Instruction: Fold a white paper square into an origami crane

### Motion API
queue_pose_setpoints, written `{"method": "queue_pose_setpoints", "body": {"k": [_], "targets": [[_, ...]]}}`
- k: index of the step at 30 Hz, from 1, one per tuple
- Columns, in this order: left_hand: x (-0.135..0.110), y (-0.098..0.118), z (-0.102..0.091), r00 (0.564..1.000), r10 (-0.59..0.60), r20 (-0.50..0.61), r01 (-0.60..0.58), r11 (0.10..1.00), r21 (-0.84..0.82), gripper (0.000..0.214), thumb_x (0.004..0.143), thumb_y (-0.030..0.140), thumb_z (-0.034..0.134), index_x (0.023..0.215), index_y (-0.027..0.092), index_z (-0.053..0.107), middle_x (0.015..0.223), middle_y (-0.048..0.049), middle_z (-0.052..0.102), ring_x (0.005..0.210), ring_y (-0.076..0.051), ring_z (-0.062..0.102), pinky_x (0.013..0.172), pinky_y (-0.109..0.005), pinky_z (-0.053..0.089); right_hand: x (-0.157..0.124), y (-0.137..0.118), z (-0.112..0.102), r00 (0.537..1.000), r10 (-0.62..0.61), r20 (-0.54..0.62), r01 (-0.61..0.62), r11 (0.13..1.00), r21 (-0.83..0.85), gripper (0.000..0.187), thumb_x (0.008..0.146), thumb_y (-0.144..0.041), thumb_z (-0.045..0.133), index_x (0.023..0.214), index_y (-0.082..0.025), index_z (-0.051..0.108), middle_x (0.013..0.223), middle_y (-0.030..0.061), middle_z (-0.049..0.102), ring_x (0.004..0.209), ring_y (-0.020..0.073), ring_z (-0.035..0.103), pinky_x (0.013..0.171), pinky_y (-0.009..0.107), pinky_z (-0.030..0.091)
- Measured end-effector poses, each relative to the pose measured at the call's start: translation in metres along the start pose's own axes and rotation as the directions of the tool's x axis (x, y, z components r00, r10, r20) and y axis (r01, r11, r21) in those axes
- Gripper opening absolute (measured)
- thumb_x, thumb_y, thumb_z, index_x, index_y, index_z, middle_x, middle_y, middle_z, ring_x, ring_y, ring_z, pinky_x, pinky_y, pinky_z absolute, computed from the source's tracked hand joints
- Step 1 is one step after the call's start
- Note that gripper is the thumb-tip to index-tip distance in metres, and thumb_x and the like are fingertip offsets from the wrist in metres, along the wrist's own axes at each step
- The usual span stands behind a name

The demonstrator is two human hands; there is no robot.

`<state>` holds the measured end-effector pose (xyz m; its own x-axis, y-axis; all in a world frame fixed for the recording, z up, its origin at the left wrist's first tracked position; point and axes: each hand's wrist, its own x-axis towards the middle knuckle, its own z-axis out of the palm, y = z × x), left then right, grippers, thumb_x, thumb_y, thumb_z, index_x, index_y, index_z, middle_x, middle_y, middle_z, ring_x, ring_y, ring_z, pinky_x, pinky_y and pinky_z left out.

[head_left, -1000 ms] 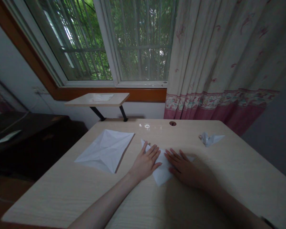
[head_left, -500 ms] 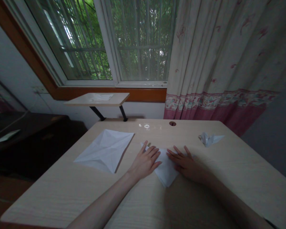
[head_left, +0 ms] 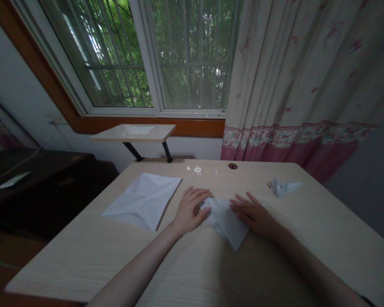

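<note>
A folded white paper [head_left: 228,221] lies on the light wooden desk [head_left: 185,264], with one corner pointing toward me. My left hand [head_left: 189,208] rests on the paper's left edge, its fingers curled and pinching a raised flap there. On the paper's right side, my right hand [head_left: 253,213] lies flat with fingers spread, pressing it down.
A creased white sheet [head_left: 143,199] lies flat to the left. A small folded paper figure [head_left: 282,186] sits at the right rear of the desk. A cable hole [head_left: 232,166] is at the back edge. A small raised shelf [head_left: 135,132], window and curtain [head_left: 294,81] stand behind.
The folded paper has turned and slid right and toward me. My left hand's fingers have gone from flat to curled on a flap. My right hand has shifted right.
</note>
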<state>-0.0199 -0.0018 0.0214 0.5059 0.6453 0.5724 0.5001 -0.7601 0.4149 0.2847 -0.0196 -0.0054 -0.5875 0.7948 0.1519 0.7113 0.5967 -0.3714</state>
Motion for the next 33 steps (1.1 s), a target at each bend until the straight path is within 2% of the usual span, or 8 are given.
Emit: {"method": "queue_pose_setpoints", "body": {"k": [5, 11, 16, 20, 23, 26, 29, 33], "targets": [[0.001, -0.007, 0.005, 0.975, -0.149, -0.164, 0.137, 0.987, -0.078, 0.039, 0.083, 0.02, 0.056, 0.122, 0.022, 0.063, 0.127, -0.0065, 0.065, 0.12, -0.025, 0.055, 0.11, -0.048, 0.035, 0.0, 0.005, 0.0, 0.998, -0.009, -0.065, 0.009, 1.0, 0.001, 0.037, 0.104, -0.041, 0.038, 0.133, -0.032, 0.06, 0.139, 0.001, 0.059, 0.142, 0.0262, 0.039, 0.12, 0.064, 0.013], [0.001, -0.017, 0.013, 0.938, -0.322, -0.127, 0.321, 0.947, -0.029, 0.045, 0.075, 0.022, 0.073, 0.119, 0.024, 0.066, 0.102, -0.0023, 0.075, 0.099, -0.026, 0.063, 0.098, -0.046, 0.043, 0.001, 0.007, 0.0, 0.998, 0.001, -0.068, 0.0, 1.0, 0.014, 0.037, 0.103, -0.042, 0.039, 0.131, -0.032, 0.061, 0.137, 0.0016, 0.06, 0.141, 0.0265, 0.04, 0.119, 0.065, 0.013], [0.002, -0.018, 0.013, 0.907, -0.413, -0.087, 0.414, 0.91, -0.008, 0.023, 0.075, 0.024, 0.077, 0.098, 0.026, 0.075, 0.091, -0.001, 0.074, 0.086, -0.023, 0.065, 0.089, -0.04, 0.046, 0.001, 0.008, 0.001, 0.998, 0.01, -0.061, -0.009, 1.0, 0.02, 0.036, 0.104, -0.04, 0.039, 0.13, -0.032, 0.062, 0.138, 0.0016, 0.06, 0.141, 0.0261, 0.04, 0.119, 0.065, 0.012], [0.002, -0.021, 0.016, 0.893, -0.438, -0.1, 0.437, 0.899, -0.034, 0.014, 0.077, 0.017, 0.073, 0.089, 0.024, 0.076, 0.085, -0.0016, 0.074, 0.081, -0.022, 0.064, 0.084, -0.037, 0.047, 0.001, 0.008, 0.001, 0.998, 0.02, -0.059, -0.019, 1.0, 0.02, 0.035, 0.103, -0.04, 0.04, 0.13, -0.032, 0.062, 0.138, 0.0019, 0.06, 0.141, 0.0267, 0.041, 0.119, 0.065, 0.013], [0.002, -0.023, 0.018, 0.889, -0.446, -0.105, 0.44, 0.895, -0.08, 0.018, 0.076, 0.009, 0.068, 0.086, 0.022, 0.075, 0.088, -0.0015, 0.075, 0.08, -0.02, 0.065, 0.081, -0.034, 0.049, 0.001, 0.007, 0.001, 0.998, 0.024, -0.063, -0.022, 0.999, 0.03, 0.036, 0.103, -0.041, 0.039, 0.131, -0.032, 0.061, 0.138, 0.002, 0.06, 0.141, 0.0267, 0.04, 0.119, 0.065, 0.013], [0.003, -0.02, 0.015, 0.897, -0.427, -0.115, 0.41, 0.901, -0.143, 0.018, 0.078, 0.011, 0.066, 0.089, 0.022, 0.075, 0.092, -0.0019, 0.075, 0.086, -0.02, 0.066, 0.084, -0.033, 0.05, 0.001, 0.007, 0.001, 0.998, 0.023, -0.062, -0.021, 0.999, 0.034, 0.036, 0.103, -0.042, 0.039, 0.13, -0.033, 0.061, 0.138, 0.0014, 0.06, 0.141, 0.0266, 0.039, 0.119, 0.065, 0.012], [0.004, -0.016, 0.011, 0.901, -0.408, -0.148, 0.355, 0.889, -0.29, 0.018, 0.081, 0.016, 0.063, 0.093, 0.022, 0.075, 0.096, -0.0031, 0.074, 0.093, -0.02, 0.067, 0.087, -0.032, 0.051, 0.001, 0.008, 0.002, 0.997, 0.013, -0.07, -0.01, 0.999, 0.04, 0.036, 0.103, -0.041, 0.04, 0.13, -0.034, 0.062, 0.139, 0.0012, 0.059, 0.141, 0.0261, 0.04, 0.119, 0.064, 0.012], [0.004, -0.012, 0.009, 0.853, -0.496, -0.164, 0.402, 0.823, -0.401, 0.02, 0.08, 0.02, 0.059, 0.09, 0.021, 0.077, 0.096, -0.0047, 0.076, 0.093, -0.021, 0.069, 0.088, -0.033, 0.053, 0.001, 0.009, 0.003, 0.996, 0.0, -0.09, 0.004, 0.999, 0.04, 0.035, 0.103, -0.04, 0.041, 0.129, -0.032, 0.063, 0.137, 0.0025, 0.061, 0.14, 0.0252, 0.042, 0.12, 0.062, 0.012]]}}
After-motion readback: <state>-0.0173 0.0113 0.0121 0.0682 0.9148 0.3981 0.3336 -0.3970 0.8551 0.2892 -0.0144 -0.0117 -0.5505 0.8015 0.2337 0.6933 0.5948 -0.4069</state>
